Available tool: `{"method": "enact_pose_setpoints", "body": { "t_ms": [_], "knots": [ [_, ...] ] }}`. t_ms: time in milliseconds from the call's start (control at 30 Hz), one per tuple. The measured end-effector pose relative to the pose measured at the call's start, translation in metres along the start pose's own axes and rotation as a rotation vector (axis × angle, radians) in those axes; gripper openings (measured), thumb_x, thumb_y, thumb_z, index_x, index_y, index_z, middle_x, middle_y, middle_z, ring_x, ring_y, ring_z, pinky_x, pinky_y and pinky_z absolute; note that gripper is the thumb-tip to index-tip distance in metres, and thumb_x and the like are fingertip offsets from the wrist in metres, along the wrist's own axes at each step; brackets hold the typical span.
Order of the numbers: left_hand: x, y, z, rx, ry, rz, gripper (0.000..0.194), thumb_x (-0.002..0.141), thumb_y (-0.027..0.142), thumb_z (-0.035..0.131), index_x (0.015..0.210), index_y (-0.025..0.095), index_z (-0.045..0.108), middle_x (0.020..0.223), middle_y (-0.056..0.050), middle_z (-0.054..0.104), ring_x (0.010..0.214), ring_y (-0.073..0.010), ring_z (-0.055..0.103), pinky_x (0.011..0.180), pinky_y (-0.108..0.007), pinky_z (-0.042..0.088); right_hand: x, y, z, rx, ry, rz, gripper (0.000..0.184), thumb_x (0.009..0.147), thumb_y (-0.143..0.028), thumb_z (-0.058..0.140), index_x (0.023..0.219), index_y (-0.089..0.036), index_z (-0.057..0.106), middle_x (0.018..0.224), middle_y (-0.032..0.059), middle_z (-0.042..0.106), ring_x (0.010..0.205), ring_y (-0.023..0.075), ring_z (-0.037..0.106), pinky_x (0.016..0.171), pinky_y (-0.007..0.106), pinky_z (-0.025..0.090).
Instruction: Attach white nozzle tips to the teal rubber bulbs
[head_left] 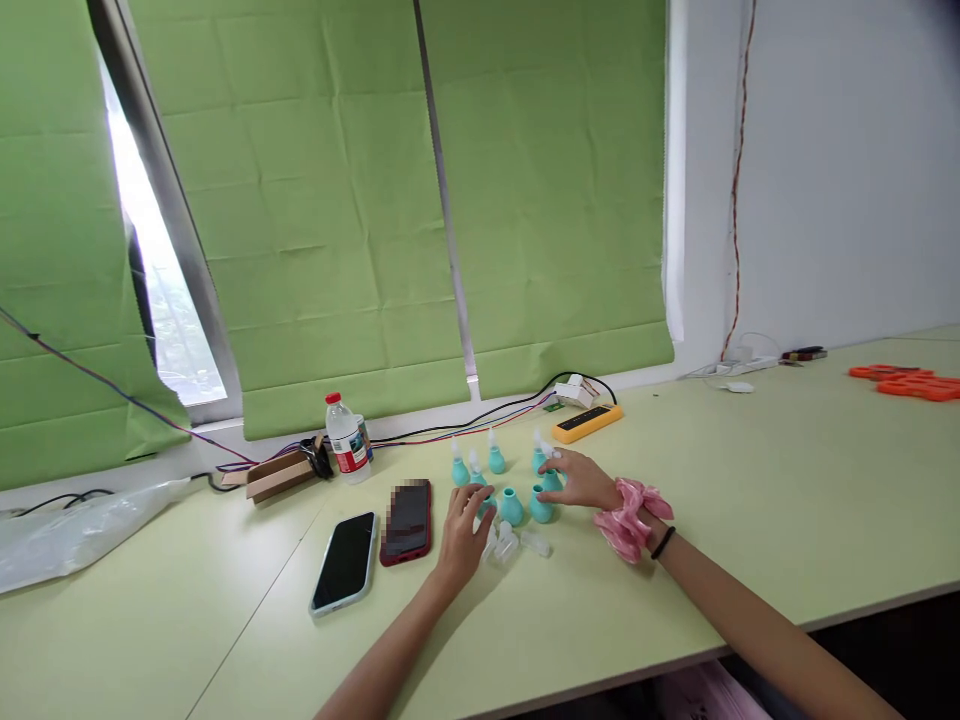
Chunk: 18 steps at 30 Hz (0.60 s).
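Small teal squeeze bulbs stand in a cluster on the table. My left hand (463, 530) curls its fingers and thumb around one teal bulb (488, 505) at the cluster's near left. On the right side, my right hand (581, 480) pinches another teal bulb (553, 481), which its fingers partly cover. Between the hands are two bulbs with open necks, a middle bulb (511, 510) and a right bulb (540, 507). Farther back, several bulbs carry translucent nozzles, among them a rear bulb (496, 460). Loose translucent nozzles (506, 544) lie in front, beside my left hand.
Left of my hands lie a red-cased phone (407, 522) and a light-cased phone (344, 563). Behind are a plastic bottle (349, 445), an open cardboard box (281, 476), cables and a yellow power strip (587, 423). Orange-handled scissors (919, 384) rest far right.
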<state>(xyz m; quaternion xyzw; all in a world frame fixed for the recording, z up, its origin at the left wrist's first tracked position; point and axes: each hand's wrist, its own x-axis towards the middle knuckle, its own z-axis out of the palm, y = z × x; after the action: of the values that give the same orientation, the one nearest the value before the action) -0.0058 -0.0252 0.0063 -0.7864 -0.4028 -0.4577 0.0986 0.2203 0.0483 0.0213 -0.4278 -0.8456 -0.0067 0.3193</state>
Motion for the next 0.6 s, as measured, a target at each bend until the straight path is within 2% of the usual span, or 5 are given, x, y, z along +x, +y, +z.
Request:
{"method": "enact_pose_setpoints", "body": {
  "t_ms": [167, 300, 400, 467, 600],
  "knots": [
    [0.028, 0.007, 0.015, -0.036, -0.054, 0.018, 0.027, 0.08, 0.015, 0.035, 0.104, 0.021, 0.045, 0.098, -0.007, 0.047, 0.094, -0.0164, 0.044, 0.08, -0.032, 0.039, 0.001, 0.005, 0.002, 0.071, -0.038, -0.042, 0.036, 0.051, -0.052, 0.063, 0.07, -0.022, 0.065, 0.076, 0.003, 0.057, 0.072, 0.0182, 0.052, 0.067, 0.028, 0.038],
    [0.052, 0.015, 0.023, -0.079, -0.017, -0.025, 0.022, 0.077, 0.016, 0.04, 0.098, 0.018, 0.043, 0.092, -0.006, 0.05, 0.089, -0.0155, 0.047, 0.078, -0.031, 0.04, 0.001, 0.005, 0.0, 0.118, 0.051, -0.061, 0.033, 0.057, -0.051, 0.06, 0.07, -0.021, 0.064, 0.072, 0.0026, 0.055, 0.065, 0.0157, 0.05, 0.061, 0.027, 0.037],
    [0.056, 0.017, 0.022, -0.035, 0.015, -0.035, 0.014, 0.074, 0.018, 0.045, 0.088, 0.018, 0.045, 0.085, -0.004, 0.052, 0.085, -0.0159, 0.047, 0.074, -0.03, 0.041, 0.002, 0.004, -0.001, 0.067, 0.198, 0.046, 0.029, 0.064, -0.048, 0.055, 0.063, -0.019, 0.06, 0.069, 0.0032, 0.054, 0.064, 0.0156, 0.049, 0.061, 0.028, 0.036],
    [0.055, 0.014, 0.019, -0.006, -0.007, 0.015, 0.007, 0.074, 0.019, 0.046, 0.081, 0.018, 0.047, 0.083, -0.003, 0.054, 0.084, -0.0161, 0.047, 0.073, -0.03, 0.041, 0.003, 0.003, 0.0, -0.008, 0.251, 0.144, 0.032, 0.062, -0.05, 0.056, 0.059, -0.019, 0.058, 0.068, 0.0042, 0.053, 0.065, 0.0166, 0.048, 0.059, 0.028, 0.034],
    [0.05, 0.001, 0.017, 0.046, 0.013, 0.088, 0.007, 0.077, 0.021, 0.043, 0.078, 0.018, 0.05, 0.089, -0.006, 0.055, 0.088, -0.0163, 0.047, 0.076, -0.031, 0.04, 0.003, -0.003, 0.003, -0.105, 0.15, 0.277, 0.037, 0.056, -0.057, 0.056, 0.058, -0.02, 0.056, 0.069, 0.0035, 0.051, 0.063, 0.0158, 0.046, 0.056, 0.026, 0.031]
  ]
}}
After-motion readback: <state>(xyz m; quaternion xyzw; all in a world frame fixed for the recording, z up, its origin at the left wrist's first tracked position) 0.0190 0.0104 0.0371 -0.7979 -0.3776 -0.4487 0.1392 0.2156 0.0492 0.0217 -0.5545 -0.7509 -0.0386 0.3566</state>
